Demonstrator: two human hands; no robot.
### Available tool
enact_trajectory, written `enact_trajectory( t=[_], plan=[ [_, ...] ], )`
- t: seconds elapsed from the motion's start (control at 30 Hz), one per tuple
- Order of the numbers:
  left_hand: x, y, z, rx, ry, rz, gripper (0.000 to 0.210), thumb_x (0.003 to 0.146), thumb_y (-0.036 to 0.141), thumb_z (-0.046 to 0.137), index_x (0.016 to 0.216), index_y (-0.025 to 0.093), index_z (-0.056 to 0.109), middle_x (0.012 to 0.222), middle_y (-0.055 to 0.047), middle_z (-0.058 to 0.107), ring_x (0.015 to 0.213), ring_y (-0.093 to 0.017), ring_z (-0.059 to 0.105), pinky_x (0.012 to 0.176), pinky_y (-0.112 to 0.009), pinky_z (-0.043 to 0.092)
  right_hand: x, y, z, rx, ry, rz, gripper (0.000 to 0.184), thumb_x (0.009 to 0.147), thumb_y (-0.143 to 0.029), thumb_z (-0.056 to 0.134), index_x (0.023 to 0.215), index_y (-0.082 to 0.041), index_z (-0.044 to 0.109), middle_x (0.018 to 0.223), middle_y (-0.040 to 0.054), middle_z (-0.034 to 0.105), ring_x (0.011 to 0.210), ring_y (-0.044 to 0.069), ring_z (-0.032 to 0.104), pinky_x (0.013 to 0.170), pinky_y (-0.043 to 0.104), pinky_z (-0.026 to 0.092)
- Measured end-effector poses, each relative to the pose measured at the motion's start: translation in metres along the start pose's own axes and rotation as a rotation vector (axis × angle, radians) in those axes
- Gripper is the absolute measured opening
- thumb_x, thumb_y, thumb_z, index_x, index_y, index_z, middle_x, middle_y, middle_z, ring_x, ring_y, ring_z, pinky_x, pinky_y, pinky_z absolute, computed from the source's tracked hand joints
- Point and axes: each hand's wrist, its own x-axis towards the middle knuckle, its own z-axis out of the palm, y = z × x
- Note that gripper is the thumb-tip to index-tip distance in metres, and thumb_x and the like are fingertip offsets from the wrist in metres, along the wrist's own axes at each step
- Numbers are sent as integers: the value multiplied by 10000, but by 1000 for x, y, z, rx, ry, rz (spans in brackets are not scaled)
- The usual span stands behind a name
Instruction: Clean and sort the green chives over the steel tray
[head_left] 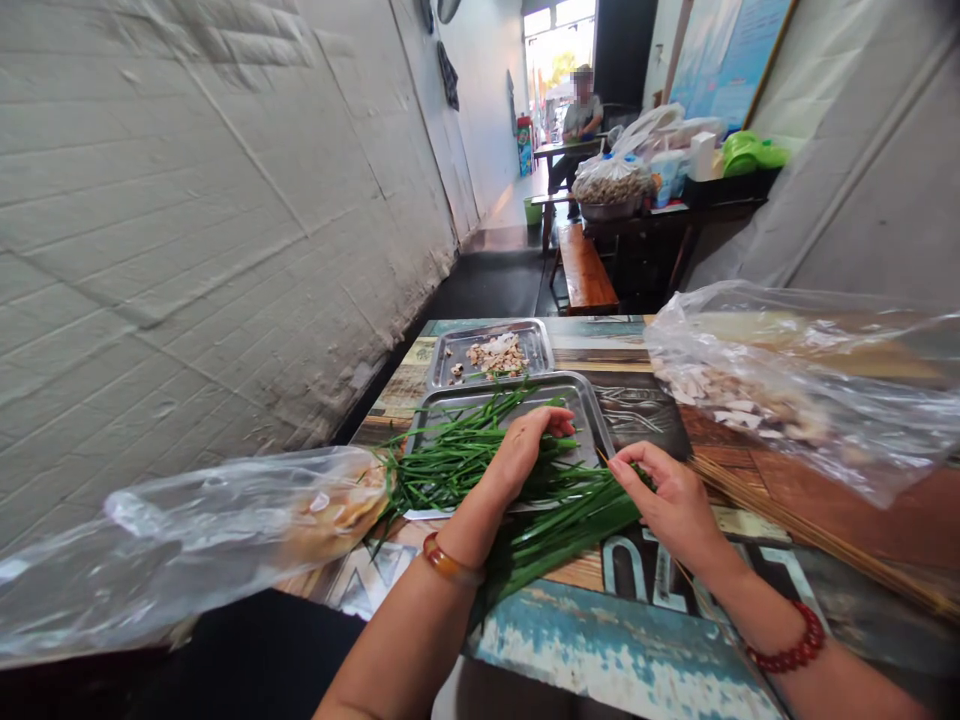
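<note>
White brick walls flank the printed table (622, 655) at centre frame, where the left hand (525, 445) grips green chives (480, 455) over a steel tray (581, 395); the right hand (671, 495) apparently pinches their stems.

Far tray (450, 352), plastic bags (817, 390), skewers (810, 535)

Both my forearms reach forward, bare, a beaded band on each wrist. My left hand (525, 445) lies palm down, fingers curled loosely. My right hand (671, 500) sits just beside it, fingertips pinched together and pointing left.
</note>
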Motion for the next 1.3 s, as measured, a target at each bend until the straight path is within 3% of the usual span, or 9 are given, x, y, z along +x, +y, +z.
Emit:
enact_trajectory(
  t=[0.13, 0.3, 0.5, 0.73, 0.9, 1.0, 1.17, 1.3],
  plan=[
    [0, -6, -1, -31, -37, 18, 535, 967, 349, 191, 1064, 137, 673, 929, -71, 709, 858, -174, 607, 821, -296, 451, -1, 3, -1, -8, -11, 21, 265, 878, -433, 520, 765, -209, 604, 646, 5, 638, 543, 152, 585, 491, 241, 456],
    [-1, -3, -4, -8, -15, 54, 326, 925, 244, 360, 1074, 163, 639, 1072, -65, 698, 1005, -188, 622, 903, -302, 457, -2, 5, -2, -17, -24, 23, 277, 884, -446, 517, 775, -208, 609, 655, 8, 641, 532, 148, 580, 471, 237, 454],
    [0, -2, -11, 341, 104, 244, 253, 810, 69, 471, 942, 175, 659, 990, -61, 680, 964, -193, 604, 910, -327, 447, -2, 4, -1, -28, -3, 1, 295, 880, -452, 518, 755, -204, 613, 663, 8, 643, 593, 158, 602, 552, 248, 476],
    [-7, 3, -20, 793, -234, 373, 169, 758, 128, 638, 889, 214, 701, 994, -56, 671, 936, -217, 547, 878, -355, 408, -2, 2, -1, -37, -1, -16, 290, 887, -443, 511, 748, -208, 609, 673, 13, 648, 612, 165, 611, 593, 261, 481],
    [-7, 2, -18, 926, -261, 379, 142, 758, 125, 634, 841, 217, 703, 993, -50, 673, 954, -235, 523, 839, -370, 389, -2, 4, -1, -29, -8, -5, 265, 881, -426, 521, 758, -207, 606, 685, 21, 646, 624, 168, 605, 587, 262, 481],
    [-5, -1, -14, 884, -198, 386, 110, 797, 141, 611, 767, 203, 696, 931, -55, 682, 925, -226, 542, 840, -367, 389, -2, 5, -1, -14, -10, -4, 267, 886, -431, 518, 769, -207, 603, 682, 20, 639, 628, 167, 604, 577, 254, 481],
    [-4, -1, -8, 568, -88, 304, 116, 826, 194, 601, 750, 178, 687, 782, -49, 676, 778, -176, 588, 736, -281, 430, -3, 1, -1, 1, 1, 29, 266, 883, -434, 524, 767, -208, 602, 658, 10, 633, 600, 161, 603, 520, 237, 467],
    [-6, -2, -2, 396, -47, 240, 129, 820, 173, 571, 788, 157, 695, 765, -42, 690, 714, -156, 608, 662, -244, 427, -3, -2, -1, 29, 25, 22, 249, 875, -416, 541, 767, -203, 612, 690, 18, 653, 635, 166, 627, 563, 245, 490]
  ],
)
